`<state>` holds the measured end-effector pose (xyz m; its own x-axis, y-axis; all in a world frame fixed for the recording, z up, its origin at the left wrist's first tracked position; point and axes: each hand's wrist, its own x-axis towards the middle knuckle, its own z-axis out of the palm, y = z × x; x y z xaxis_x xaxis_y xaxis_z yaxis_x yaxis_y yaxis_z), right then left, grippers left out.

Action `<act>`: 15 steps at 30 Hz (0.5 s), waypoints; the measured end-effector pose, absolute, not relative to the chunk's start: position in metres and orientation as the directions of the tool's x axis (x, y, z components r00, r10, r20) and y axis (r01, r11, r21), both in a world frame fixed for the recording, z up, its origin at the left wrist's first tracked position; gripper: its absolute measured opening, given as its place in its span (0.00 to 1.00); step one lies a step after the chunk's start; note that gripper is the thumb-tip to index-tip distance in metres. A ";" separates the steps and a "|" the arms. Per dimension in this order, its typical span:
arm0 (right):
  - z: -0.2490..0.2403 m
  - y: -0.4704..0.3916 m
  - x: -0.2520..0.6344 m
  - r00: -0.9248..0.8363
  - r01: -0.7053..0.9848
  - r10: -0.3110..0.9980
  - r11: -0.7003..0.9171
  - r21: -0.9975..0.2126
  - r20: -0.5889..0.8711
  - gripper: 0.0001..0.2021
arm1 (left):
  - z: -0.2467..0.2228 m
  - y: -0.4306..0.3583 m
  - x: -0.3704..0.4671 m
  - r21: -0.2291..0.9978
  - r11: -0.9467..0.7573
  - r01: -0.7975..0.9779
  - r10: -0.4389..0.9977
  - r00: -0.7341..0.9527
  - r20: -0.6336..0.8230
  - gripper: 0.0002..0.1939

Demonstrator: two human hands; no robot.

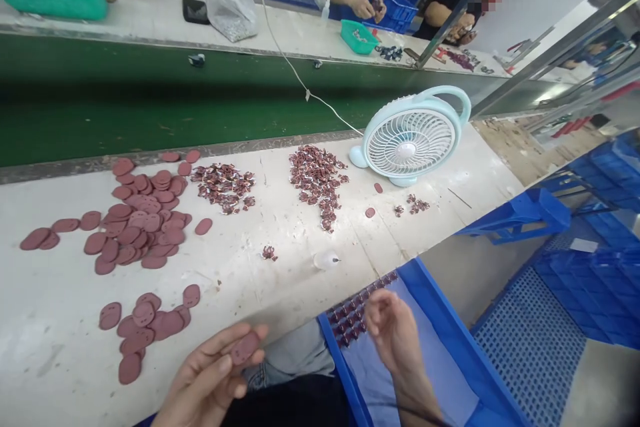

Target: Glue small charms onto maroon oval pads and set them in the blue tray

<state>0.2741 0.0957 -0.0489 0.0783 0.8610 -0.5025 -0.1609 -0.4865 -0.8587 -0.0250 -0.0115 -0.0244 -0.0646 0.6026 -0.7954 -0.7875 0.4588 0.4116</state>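
White bench ahead: left hand point(213, 377) pinches a disc point(245, 347) for handling; right hand point(393, 333), loosely curled, empty, rests over the crate point(450, 333) nearby.

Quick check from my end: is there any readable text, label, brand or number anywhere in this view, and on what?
None can be read.
Oval disc in the left hand: holes only, no print that shows.
Fan: hub blank, no brand visible.
Blue crate by the right hand: no label in sight.
Phone on the far bench: dark, nothing legible.
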 end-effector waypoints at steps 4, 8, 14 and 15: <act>-0.031 0.111 0.207 -0.307 -0.324 0.718 -0.696 -0.641 -0.625 0.35 | -0.008 0.002 0.000 0.450 0.470 -0.760 0.644 -0.053 -0.763 0.23; -0.027 0.137 0.173 -0.426 -0.451 0.690 -0.723 -0.524 -0.586 0.35 | -0.005 0.000 0.003 0.435 0.441 -0.785 0.681 -0.022 -0.732 0.20; -0.017 0.110 0.161 -0.410 -0.515 0.716 -0.693 -0.505 -0.564 0.21 | -0.007 -0.001 0.004 0.429 0.431 -0.794 0.666 -0.040 -0.745 0.18; -0.016 0.097 0.160 -0.381 -0.510 0.751 -0.657 -0.555 -0.539 0.20 | -0.006 -0.001 0.005 0.435 0.432 -0.790 0.663 -0.049 -0.747 0.18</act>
<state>0.1602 0.0974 -0.0160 -0.3809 0.7511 -0.5393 -0.5100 -0.6572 -0.5550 0.0053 -0.0006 -0.0065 -0.0488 0.6627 -0.7473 -0.7901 0.4321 0.4348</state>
